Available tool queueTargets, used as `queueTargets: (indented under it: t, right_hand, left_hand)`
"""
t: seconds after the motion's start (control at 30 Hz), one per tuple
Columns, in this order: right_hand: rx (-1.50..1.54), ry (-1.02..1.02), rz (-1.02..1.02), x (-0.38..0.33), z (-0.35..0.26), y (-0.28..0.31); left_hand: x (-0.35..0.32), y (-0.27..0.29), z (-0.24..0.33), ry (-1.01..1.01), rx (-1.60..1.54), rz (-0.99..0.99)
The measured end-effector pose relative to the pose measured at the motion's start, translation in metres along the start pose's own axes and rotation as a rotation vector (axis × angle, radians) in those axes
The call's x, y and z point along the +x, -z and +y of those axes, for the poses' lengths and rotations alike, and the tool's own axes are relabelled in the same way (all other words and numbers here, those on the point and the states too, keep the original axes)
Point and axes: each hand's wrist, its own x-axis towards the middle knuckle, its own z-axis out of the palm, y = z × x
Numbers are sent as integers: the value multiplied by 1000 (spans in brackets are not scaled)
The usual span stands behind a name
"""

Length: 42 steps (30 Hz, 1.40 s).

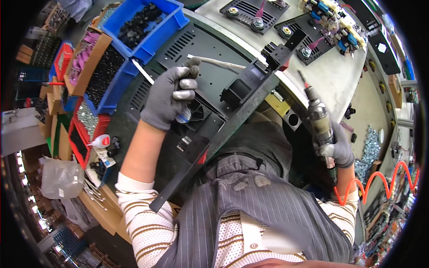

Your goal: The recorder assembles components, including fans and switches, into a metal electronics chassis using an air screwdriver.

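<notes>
My right hand (338,149), in a grey glove, is wrapped round a pneumatic screwdriver (320,118). The tool's bit points up and away from me, clear of any part, and a red coiled hose (364,187) runs from its lower end. Over a black metal panel (203,71) hovers my left hand (167,91), also gloved, its fingers curled together; whatever they may hold is too small to make out. Just below that hand a black fan (192,117) is set in the panel. A black socket-like housing (239,91) and a white cable (216,61) lie farther right on it.
Blue bins (147,27) of black parts stand at the far left, beside a cardboard box of purple pieces (83,53) and a red tray of screws (87,117). Slotted black plates (254,13) with bolts lie on the pale bench at the far right. A glue bottle (100,141) sits at left.
</notes>
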Motion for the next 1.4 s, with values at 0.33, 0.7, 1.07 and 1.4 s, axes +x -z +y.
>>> queueTargets:
  t: [0.33, 0.7, 1.07, 1.4]
  right_hand:
    - [346, 146, 11, -6, -28, -49]
    - [31, 192, -426, -4, -69, -83]
    - [59, 261, -417, -5, -57, -85]
    - [-15, 193, -429, -4, -60, -79]
  left_hand:
    - [-20, -40, 2, -142, 397, -190]
    - [-51, -100, 4, -140, 451, -483]
    - [-63, -116, -12, -405, 601, -86]
    - [-59, -126, -4, -512, 1233, -10]
